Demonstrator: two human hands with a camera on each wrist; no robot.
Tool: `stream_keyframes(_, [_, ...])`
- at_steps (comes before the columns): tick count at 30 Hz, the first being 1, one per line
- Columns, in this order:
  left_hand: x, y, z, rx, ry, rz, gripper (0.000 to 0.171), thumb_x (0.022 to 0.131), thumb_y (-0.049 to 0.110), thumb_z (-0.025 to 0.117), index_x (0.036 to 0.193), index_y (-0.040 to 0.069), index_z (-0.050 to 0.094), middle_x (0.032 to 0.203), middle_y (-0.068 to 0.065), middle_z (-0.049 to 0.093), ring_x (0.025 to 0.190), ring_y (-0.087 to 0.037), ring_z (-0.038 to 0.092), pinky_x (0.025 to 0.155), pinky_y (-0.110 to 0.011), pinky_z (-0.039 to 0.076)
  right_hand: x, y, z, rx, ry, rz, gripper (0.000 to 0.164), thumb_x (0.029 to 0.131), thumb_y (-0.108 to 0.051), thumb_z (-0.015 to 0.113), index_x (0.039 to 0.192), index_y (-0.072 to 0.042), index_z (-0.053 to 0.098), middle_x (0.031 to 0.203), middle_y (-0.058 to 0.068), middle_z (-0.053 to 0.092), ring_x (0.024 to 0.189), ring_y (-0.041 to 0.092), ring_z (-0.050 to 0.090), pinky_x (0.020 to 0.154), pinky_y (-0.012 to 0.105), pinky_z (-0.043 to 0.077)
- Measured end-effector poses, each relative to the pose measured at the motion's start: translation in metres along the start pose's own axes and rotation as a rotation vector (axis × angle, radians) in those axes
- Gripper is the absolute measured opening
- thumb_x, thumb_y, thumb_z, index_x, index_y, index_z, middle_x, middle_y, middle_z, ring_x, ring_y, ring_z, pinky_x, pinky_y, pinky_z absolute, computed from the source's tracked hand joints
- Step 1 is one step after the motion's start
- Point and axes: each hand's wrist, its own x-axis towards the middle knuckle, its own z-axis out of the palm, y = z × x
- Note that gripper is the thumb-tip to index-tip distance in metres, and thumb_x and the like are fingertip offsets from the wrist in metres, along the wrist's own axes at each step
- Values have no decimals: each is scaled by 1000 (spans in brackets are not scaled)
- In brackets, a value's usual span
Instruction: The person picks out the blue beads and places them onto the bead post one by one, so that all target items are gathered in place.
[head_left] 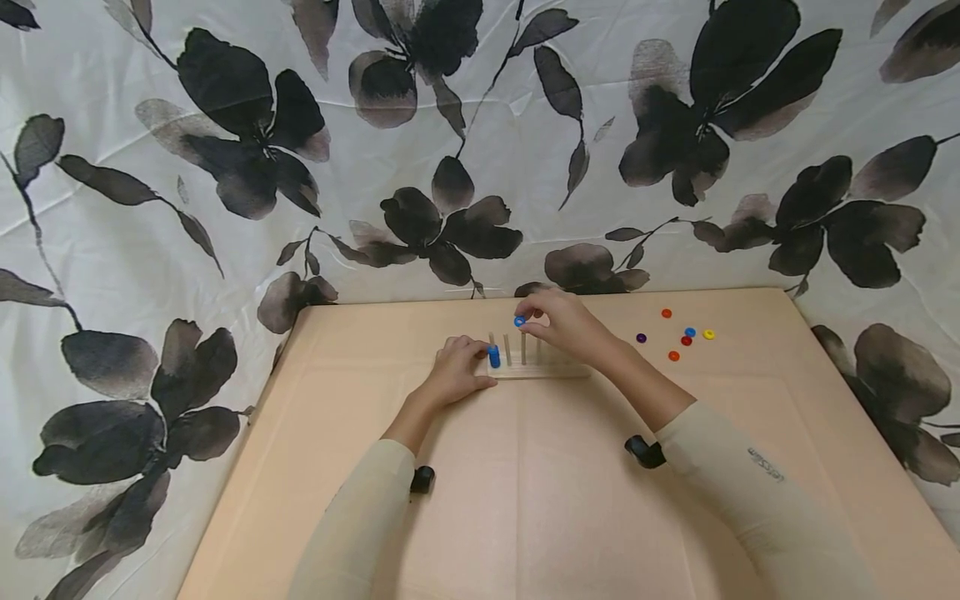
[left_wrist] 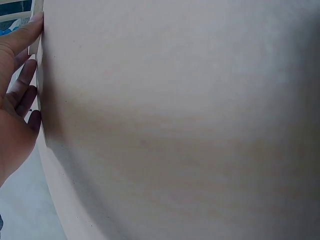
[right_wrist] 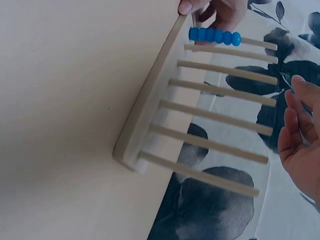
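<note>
A wooden peg rack (head_left: 543, 372) stands near the far edge of the table, with several upright pegs along its base. Blue beads (right_wrist: 215, 36) are stacked on the peg at its left end; the other pegs in the right wrist view are bare. My left hand (head_left: 459, 368) grips that left end of the base, thumb at the front and fingers behind. Between thumb and fingertips my right hand (head_left: 566, 325) pinches a blue bead (head_left: 520, 321), raised at about the height of the peg tops. In the right wrist view the right hand's fingers mostly hide this bead.
Right of the rack lie several loose beads: orange (head_left: 667, 313), purple (head_left: 641, 338), blue (head_left: 690, 332), red (head_left: 686, 341) and yellow (head_left: 708, 334). A flower-patterned cloth (head_left: 540, 175) hangs behind the tan tabletop (head_left: 517, 500).
</note>
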Motion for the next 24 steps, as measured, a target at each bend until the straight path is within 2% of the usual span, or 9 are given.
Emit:
stream_keyframes(5, [1,0,-1,21,4,7,60,84,39,86,132,11,66,116,-5,61,124,-29,49,103,-50,39,9,-6,7,-46,-45,-3,18,93,-18,78,109,-11,75,104,5,72,104,23,64,91,39,54])
stream_keyframes(16, [2,-1,-4,0,-9,17,61,85,39,85,133,9,65,115,-5,60,123,-29,48,103,-51,38,24,-16,23,-12,-83,-13,18,94,-19,77,110,-11,76,104,4,74,103,22,65,89,39,53])
stream_keyframes(24, [5,-3,-5,-5,-18,15,61,84,39,86,133,9,65,116,-4,60,122,-28,48,104,-51,38,31,-16,29,-51,-127,-20,15,94,-18,77,107,-11,76,104,3,74,103,23,63,89,38,52])
